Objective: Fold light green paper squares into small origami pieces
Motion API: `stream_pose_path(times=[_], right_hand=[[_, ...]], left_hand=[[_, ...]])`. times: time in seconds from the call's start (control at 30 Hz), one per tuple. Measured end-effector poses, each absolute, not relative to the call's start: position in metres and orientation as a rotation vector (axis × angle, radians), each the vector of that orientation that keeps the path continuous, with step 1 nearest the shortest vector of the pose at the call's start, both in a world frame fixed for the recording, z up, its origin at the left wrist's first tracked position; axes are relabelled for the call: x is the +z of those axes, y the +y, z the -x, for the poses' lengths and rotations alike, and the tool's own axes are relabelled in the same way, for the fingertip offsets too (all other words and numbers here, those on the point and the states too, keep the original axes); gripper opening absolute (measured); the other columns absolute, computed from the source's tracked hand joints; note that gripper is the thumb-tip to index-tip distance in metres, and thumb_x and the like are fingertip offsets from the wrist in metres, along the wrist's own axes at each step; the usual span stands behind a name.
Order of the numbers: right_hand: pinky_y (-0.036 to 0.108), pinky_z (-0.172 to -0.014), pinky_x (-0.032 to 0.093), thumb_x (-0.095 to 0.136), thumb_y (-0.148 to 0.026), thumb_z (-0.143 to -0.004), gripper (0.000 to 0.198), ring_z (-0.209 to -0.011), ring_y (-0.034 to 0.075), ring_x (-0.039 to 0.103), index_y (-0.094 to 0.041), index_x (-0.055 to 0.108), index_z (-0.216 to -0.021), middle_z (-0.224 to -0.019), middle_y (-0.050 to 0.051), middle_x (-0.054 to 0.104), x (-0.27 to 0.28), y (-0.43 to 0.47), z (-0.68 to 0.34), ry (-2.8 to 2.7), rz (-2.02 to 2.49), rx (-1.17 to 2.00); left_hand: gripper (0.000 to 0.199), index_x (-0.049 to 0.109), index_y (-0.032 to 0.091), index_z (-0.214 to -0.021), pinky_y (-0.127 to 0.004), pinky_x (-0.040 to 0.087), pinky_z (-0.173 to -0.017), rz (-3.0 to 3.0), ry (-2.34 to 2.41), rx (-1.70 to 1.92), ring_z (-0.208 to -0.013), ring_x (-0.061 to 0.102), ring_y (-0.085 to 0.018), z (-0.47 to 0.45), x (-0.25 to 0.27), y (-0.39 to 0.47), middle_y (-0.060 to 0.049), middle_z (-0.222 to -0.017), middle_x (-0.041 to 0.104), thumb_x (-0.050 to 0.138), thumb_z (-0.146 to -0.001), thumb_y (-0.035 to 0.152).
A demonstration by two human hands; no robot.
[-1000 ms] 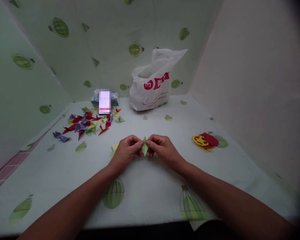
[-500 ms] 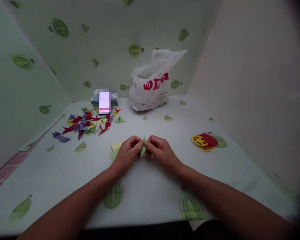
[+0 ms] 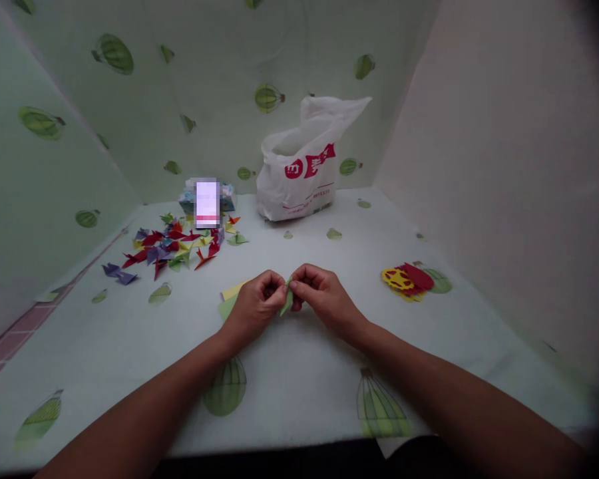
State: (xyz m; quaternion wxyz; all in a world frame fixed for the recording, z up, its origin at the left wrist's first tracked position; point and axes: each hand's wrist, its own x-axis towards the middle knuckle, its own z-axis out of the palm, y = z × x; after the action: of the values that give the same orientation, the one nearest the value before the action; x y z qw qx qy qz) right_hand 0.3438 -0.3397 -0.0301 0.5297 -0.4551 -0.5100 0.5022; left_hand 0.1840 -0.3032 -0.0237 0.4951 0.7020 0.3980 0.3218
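Between my two hands, above the middle of the table, is a small folded piece of green paper (image 3: 285,306). My left hand (image 3: 257,301) pinches its left side between thumb and fingers. From the right, my right hand (image 3: 320,293) pinches its upper part, so the fingertips of both hands almost meet. Much of the paper is hidden by the fingers. Under and beside my left hand lie flat sheets of green paper (image 3: 226,308) and yellow paper (image 3: 233,291), partly covered by it.
A pile of folded paper cranes (image 3: 164,249) in several colours lies at the back left. Behind it, a lit phone (image 3: 207,203) leans on a tissue box (image 3: 228,197). A white plastic bag (image 3: 297,179) stands at the back. Red and yellow cutouts (image 3: 408,281) lie right.
My right hand has shifted slightly upward, its fingers now covering more of the green paper's top. My left hand keeps nearly the same place and grip. The view has shifted a little.
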Motion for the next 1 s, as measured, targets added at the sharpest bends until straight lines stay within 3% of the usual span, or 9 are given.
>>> stream_pose_path(times=[0.2, 0.47, 0.67, 1.0], right_hand=[[0.026, -0.06, 0.047, 0.065, -0.031, -0.083, 0.016, -0.059, 0.011, 0.058, -0.018, 0.058, -0.076, -0.064, -0.002, 0.06, -0.0305, -0.3389, -0.3449, -1.217, 1.078, 1.177], [0.026, -0.06, 0.047, 0.068, -0.031, -0.081, 0.016, -0.06, 0.011, 0.057, -0.018, 0.059, -0.077, -0.067, -0.003, 0.059, -0.0299, -0.3385, -0.3451, -1.222, 1.057, 1.195], [0.026, -0.059, 0.046, 0.062, -0.034, -0.085, 0.018, -0.06, 0.012, 0.055, -0.019, 0.057, -0.077, -0.065, -0.003, 0.058, -0.0284, -0.3374, -0.3463, -1.251, 1.087, 1.16], [0.026, -0.059, 0.044, 0.061, -0.04, -0.087, 0.023, -0.059, 0.012, 0.053, -0.02, 0.054, -0.077, -0.066, -0.003, 0.057, -0.0305, -0.3375, -0.3447, -1.237, 1.073, 1.278]], left_hand=[[0.022, 0.059, 0.018, -0.08, -0.024, 0.038, -0.058, -1.655, 0.905, 0.779, -0.06, 0.049, -0.011, -0.1822, -0.0266, -0.3024, 0.001, -0.069, 0.059, 0.062, -0.085, 0.039], [0.021, 0.059, 0.017, -0.076, -0.023, 0.039, -0.058, -1.664, 0.911, 0.761, -0.059, 0.048, -0.01, -0.1828, -0.0232, -0.3039, 0.002, -0.067, 0.058, 0.064, -0.086, 0.035], [0.028, 0.062, 0.016, -0.081, -0.024, 0.044, -0.061, -1.639, 0.841, 0.764, -0.062, 0.055, -0.012, -0.1818, -0.0215, -0.3035, 0.0, -0.069, 0.061, 0.052, -0.093, 0.04], [0.019, 0.063, 0.017, -0.079, -0.023, 0.045, -0.058, -1.625, 0.951, 0.857, -0.059, 0.057, -0.011, -0.1827, -0.0259, -0.3019, 0.0, -0.069, 0.062, 0.059, -0.087, 0.034]])
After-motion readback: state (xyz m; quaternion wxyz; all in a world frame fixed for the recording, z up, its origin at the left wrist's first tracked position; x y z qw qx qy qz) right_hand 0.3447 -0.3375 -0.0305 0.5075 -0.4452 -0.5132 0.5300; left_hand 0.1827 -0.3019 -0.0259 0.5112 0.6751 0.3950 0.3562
